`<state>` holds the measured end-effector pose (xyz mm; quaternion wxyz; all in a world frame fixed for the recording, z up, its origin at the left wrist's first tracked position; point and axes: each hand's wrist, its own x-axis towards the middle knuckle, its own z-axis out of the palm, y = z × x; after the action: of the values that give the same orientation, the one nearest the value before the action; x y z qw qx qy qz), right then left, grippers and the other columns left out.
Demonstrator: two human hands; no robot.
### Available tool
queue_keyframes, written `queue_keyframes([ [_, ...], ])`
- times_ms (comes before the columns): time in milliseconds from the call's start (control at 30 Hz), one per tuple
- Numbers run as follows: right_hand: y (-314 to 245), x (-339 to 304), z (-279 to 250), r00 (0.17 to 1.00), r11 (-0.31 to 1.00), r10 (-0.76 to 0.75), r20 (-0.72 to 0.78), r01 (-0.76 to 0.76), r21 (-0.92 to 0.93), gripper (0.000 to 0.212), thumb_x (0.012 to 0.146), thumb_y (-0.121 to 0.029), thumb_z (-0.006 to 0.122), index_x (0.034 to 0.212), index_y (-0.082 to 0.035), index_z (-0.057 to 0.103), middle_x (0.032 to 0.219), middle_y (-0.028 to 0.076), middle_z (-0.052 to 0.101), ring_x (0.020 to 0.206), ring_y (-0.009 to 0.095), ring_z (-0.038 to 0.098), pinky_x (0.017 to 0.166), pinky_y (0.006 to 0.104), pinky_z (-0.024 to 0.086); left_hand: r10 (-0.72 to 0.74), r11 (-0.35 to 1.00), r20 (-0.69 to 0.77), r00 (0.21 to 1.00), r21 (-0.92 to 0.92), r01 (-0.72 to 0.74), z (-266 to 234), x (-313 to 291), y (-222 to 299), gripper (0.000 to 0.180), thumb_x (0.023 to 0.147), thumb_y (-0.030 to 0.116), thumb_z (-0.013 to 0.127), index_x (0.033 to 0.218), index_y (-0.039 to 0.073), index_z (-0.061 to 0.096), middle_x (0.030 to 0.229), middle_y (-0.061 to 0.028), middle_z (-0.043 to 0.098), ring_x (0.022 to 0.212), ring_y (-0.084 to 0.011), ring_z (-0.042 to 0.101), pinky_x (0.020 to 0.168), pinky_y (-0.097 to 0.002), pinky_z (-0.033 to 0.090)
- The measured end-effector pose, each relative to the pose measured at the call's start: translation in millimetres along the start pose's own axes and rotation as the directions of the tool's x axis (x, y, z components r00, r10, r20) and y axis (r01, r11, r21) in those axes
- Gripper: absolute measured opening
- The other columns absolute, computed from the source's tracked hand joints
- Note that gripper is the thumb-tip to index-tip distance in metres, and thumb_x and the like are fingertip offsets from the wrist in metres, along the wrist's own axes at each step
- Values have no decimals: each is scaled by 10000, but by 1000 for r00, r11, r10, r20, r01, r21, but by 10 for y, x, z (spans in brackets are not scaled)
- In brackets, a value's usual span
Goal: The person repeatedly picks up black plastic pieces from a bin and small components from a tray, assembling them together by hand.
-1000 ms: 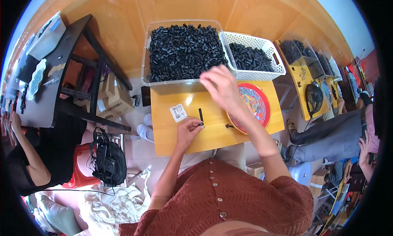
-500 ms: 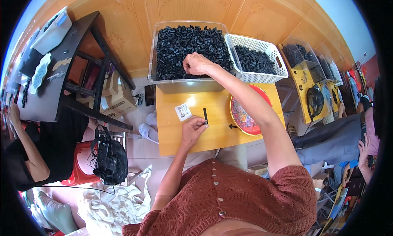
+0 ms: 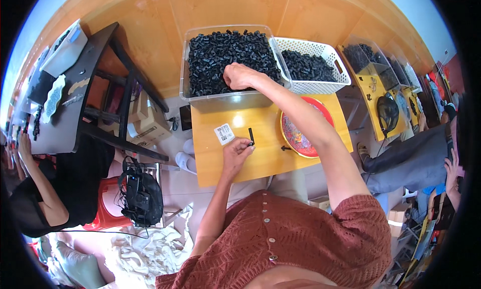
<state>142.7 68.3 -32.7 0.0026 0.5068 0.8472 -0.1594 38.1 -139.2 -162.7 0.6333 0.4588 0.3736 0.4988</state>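
Left hand (image 3: pixel 235 155) pinches a small black part (image 3: pixel 251 144) over the surface (image 3: pixel 215 167); right hand (image 3: pixel 242 77), curled, grip hidden, seems to be picking among black pieces (image 3: pixel 225 48) in the far bin (image 3: pixel 185 71), calling for singling one out.

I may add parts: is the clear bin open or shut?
Open: no lid covers the clear bin, and the right hand is at the black parts inside.

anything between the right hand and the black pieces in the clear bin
Nothing visible. The clear bin has no lid on it, and the right hand is at the black pieces, its grip hidden from view.
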Motion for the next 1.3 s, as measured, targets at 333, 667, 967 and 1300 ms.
queue_keyframes([
  [333, 334, -574, -216, 962, 548, 64, -267, 190, 815, 139, 741, -5, 593, 861, 9, 663, 749, 84, 650, 673, 129, 620, 652, 246, 506, -59, 997, 21, 998, -55, 60, 45, 11, 79, 158, 822, -12, 562, 980, -25, 559, 860, -72, 630, 725, -133, 618, 649, -236, 509],
  [667, -175, -2007, 632, 973, 154, 204, -110, 79, 985, 176, 824, -77, 602, 971, 21, 603, 814, 68, 640, 724, 116, 624, 676, 249, 518, -71, 997, -20, 997, -23, 70, 21, 15, 90, 152, 803, -18, 590, 954, -29, 582, 883, -84, 643, 753, -132, 623, 674, -231, 505],
  [967, -196, -2067, 1186, 924, 213, 365, -114, 36, 976, 130, 834, -29, 560, 940, 39, 592, 759, 72, 634, 676, 112, 617, 625, 239, 508, -95, 994, 6, 995, 51, 95, 86, -15, 127, 153, 797, -30, 591, 951, -27, 596, 850, -61, 634, 753, -122, 613, 683, -232, 514],
  [1300, -257, -2059, 1125, 905, 476, 367, -215, 16, 879, 127, 813, 3, 572, 933, 32, 601, 767, 62, 622, 669, 99, 609, 591, 223, 496, -91, 989, 29, 995, 116, 87, 63, -10, 80, 157, 792, -25, 601, 948, -40, 603, 847, -60, 636, 747, -111, 606, 699, -228, 513],
])
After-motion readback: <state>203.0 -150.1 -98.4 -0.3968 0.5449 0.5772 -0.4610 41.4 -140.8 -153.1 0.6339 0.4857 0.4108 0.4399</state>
